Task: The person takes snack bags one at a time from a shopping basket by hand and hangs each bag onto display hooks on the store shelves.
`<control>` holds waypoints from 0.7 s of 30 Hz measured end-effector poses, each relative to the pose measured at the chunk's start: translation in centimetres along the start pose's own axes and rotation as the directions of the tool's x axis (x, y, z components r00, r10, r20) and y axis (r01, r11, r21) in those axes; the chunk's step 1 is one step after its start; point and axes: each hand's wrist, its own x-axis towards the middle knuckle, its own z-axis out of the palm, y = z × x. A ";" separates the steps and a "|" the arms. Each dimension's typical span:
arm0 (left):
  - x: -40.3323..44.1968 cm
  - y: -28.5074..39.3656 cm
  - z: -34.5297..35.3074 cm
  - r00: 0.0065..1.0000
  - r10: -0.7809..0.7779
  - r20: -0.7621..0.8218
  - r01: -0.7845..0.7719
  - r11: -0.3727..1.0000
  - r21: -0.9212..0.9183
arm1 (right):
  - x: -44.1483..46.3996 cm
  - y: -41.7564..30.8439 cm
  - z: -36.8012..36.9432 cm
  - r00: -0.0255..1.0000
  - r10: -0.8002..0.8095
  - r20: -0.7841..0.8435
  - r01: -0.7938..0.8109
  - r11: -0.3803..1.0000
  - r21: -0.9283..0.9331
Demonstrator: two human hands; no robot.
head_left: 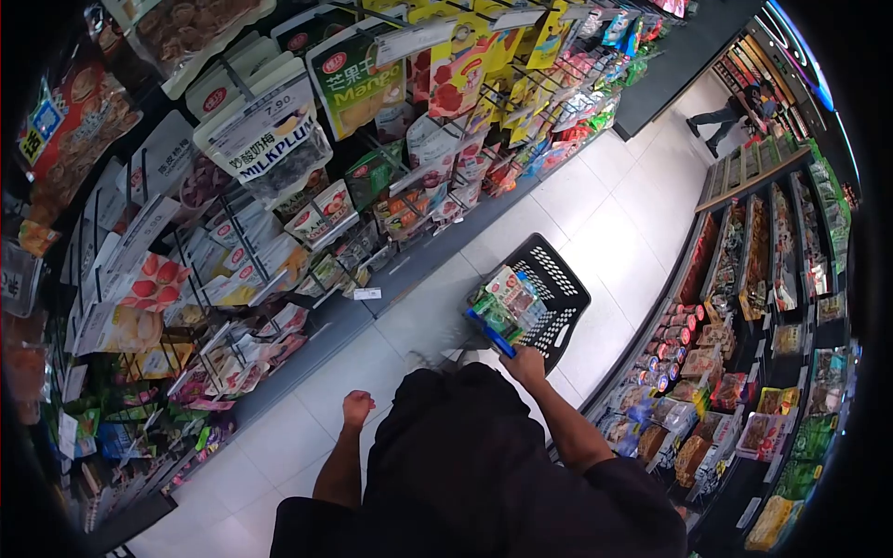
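My right hand (526,365) is closed round the blue handle (491,333) of a black shopping basket (564,296). The basket hangs in front of my legs, its perforated side toward the right. Several green and clear plastic packs (510,302) lie inside it, heaped at the left end. At my left side, my left hand (358,407) is curled into a loose fist, and nothing shows in it. It is apart from the rack of hanging snack bags to its left.
Bagged dried fruit, such as a milk plum pack (270,149) and a mango pack (358,79), hangs on the left rack. Shelves with jars (672,339) and packaged food run along the right. A tiled aisle (605,214) leads ahead, where another person (730,116) stands.
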 end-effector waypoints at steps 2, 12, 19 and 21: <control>0.2 0.7 0.2 1.000 0.006 0.012 -0.006 1.000 0.007 | -1.5 0.4 -0.2 0.997 -0.042 0.062 0.044 0.999 -0.030; 1.0 2.4 0.4 0.998 -0.047 0.045 0.040 0.989 0.142 | -2.8 4.6 -3.5 0.955 -0.230 0.187 0.266 0.943 -0.198; 1.7 3.9 0.6 0.998 -0.055 0.026 0.050 0.985 0.167 | 1.7 4.4 -4.7 0.960 -0.244 0.137 0.265 0.951 -0.160; 2.3 4.2 1.0 0.999 -0.035 0.012 0.032 0.984 0.177 | 3.3 3.4 -5.3 0.965 -0.220 0.145 0.242 0.958 -0.155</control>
